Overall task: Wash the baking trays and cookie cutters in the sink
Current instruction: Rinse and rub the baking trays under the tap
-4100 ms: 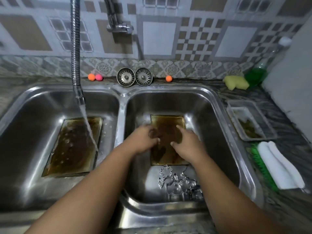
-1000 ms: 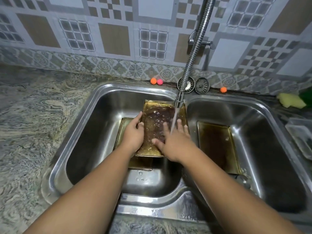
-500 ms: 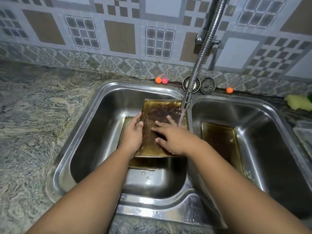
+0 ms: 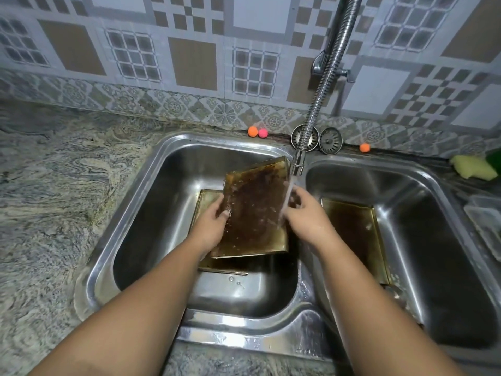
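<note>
Greasy baking tray [image 4: 254, 210] tilted over the sink's [image 4: 151, 169] left basin, under the tap [image 4: 297, 166] stream. The left hand [image 4: 214, 226] pinches its left edge, thumb on top; the right hand [image 4: 303, 215] curls round the right edge. Likely stiff, light, slippery when wet: hold both rims.

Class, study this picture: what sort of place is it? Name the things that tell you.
Most likely a home kitchen, at the washing-up spot: a double-bowl steel sink set in a stone counter, a flexible tap running water, and a greasy baking tray held under the stream.
</note>
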